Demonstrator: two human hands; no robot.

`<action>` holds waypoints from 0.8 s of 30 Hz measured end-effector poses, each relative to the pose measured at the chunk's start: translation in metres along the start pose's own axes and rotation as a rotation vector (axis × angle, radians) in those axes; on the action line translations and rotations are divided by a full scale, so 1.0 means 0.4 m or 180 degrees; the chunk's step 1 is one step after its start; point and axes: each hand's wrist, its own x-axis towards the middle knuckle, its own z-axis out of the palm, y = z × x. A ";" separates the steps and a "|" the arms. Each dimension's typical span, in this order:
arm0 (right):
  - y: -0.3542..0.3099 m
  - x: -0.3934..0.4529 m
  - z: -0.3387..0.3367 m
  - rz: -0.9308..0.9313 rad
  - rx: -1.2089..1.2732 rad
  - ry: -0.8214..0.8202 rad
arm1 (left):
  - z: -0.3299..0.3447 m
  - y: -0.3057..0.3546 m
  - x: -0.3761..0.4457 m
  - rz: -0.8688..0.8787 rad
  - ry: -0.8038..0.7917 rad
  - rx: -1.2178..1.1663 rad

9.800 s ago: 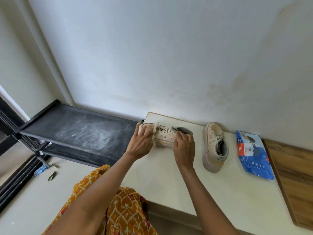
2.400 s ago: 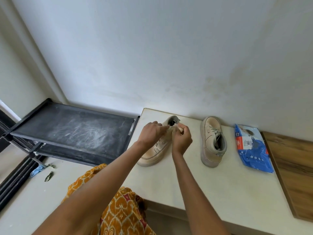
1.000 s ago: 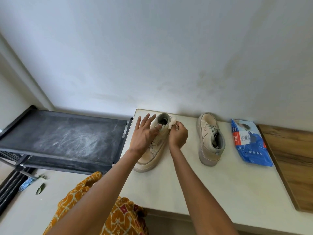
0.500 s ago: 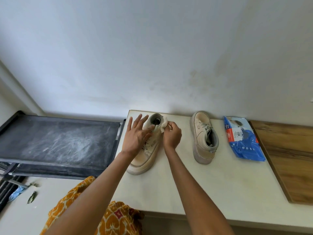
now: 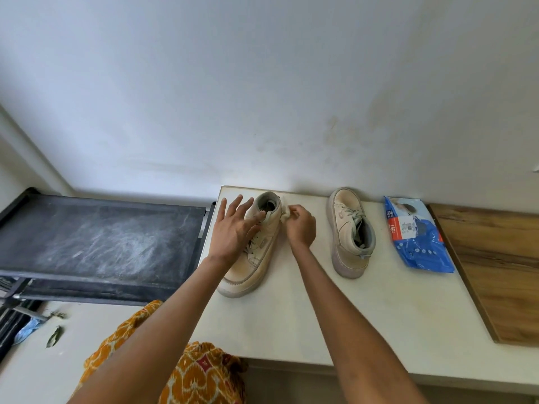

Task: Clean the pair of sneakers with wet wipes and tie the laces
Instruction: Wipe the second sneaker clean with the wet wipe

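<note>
On the white tabletop (image 5: 320, 316) stand two beige sneakers and one blue wipes pack (image 5: 417, 236). The near sneaker (image 5: 250, 258) lies at the back-left corner, long axis slanted, toe toward the person, heel at the wall. The left hand (image 5: 232, 228) rests on its side, fingers spread straight. The right hand (image 5: 300, 225) pinches one wet wipe (image 5: 285, 212) against the heel. The second sneaker (image 5: 348, 228) stands apart, toe toward the wall. Bare surface lies in front.

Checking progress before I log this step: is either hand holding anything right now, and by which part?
The right hand pinches a bunched wet wipe against the heel side of the left sneaker. The left hand grips nothing; straight fingers steady that sneaker's collar.
</note>
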 end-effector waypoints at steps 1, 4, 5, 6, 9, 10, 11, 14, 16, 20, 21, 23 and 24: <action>-0.007 0.010 0.004 0.0036 -0.0061 -0.0206 | -0.001 0.000 0.000 -0.0013 -0.0012 0.0020; -0.012 0.012 0.010 0.0321 0.0146 -0.0503 | -0.002 0.000 0.001 -0.0030 -0.0066 0.0067; -0.012 0.006 0.011 0.0392 0.0258 -0.0504 | -0.002 -0.001 0.001 -0.0047 -0.0088 0.0079; -0.010 0.000 0.014 0.0395 0.0300 -0.0498 | -0.003 0.001 0.001 -0.0079 -0.0123 0.0083; 0.004 -0.024 0.024 0.0399 0.0403 -0.0239 | -0.009 0.010 0.004 -0.0187 -0.0261 0.0115; 0.008 -0.036 0.028 0.0419 0.0435 -0.0106 | -0.013 0.011 0.006 -0.0198 -0.0316 0.0143; 0.011 -0.052 0.032 0.0447 0.0469 0.0018 | -0.017 0.013 0.009 -0.0192 -0.0374 0.0164; 0.018 -0.106 0.039 0.0490 0.0535 0.0337 | -0.029 0.017 0.018 -0.0162 -0.0483 0.0165; 0.025 -0.148 0.036 0.0475 0.0617 0.0470 | -0.034 0.018 0.021 -0.0136 -0.0468 0.0160; 0.063 -0.241 0.029 0.0191 0.0477 0.0530 | -0.040 0.021 0.024 -0.0061 -0.0493 0.0208; 0.073 -0.262 0.027 0.0089 0.0429 0.0520 | -0.040 0.022 0.025 -0.0044 -0.0505 0.0250; 0.093 -0.296 0.016 -0.0090 0.0270 0.0443 | -0.045 0.027 0.025 -0.0036 -0.0504 0.0366; 0.102 -0.308 0.009 -0.0179 0.0172 0.0395 | -0.048 0.031 0.026 -0.0017 -0.0543 0.0453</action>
